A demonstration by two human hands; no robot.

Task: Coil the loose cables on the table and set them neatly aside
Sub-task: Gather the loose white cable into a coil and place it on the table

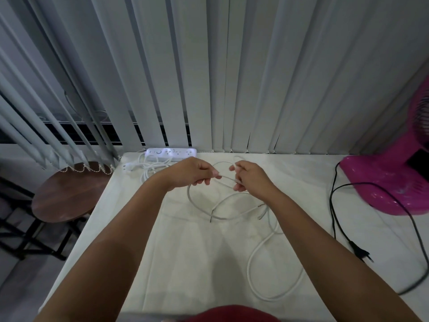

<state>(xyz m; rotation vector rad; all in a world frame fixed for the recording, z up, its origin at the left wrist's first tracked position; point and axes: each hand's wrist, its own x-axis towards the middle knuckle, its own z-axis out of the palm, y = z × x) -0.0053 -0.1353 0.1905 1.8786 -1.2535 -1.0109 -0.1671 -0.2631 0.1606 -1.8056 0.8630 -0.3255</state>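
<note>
A thin white cable (253,256) lies in loose loops on the white-covered table (185,263). Both hands are raised over the table's middle. My left hand (195,171) pinches a strand of the cable between thumb and fingers. My right hand (249,178) grips the same strand a little to the right, fingers curled round it. A loop hangs between and below the hands, and another wide loop rests on the cloth near the right forearm. Two cable ends show dark tips near the middle.
A white power strip (171,153) with its bundled white cord (148,168) sits at the table's far edge. A pink fan (399,168) stands at the right, its black cord and plug (361,252) trailing over the table. A round wooden stool (67,191) stands left of the table.
</note>
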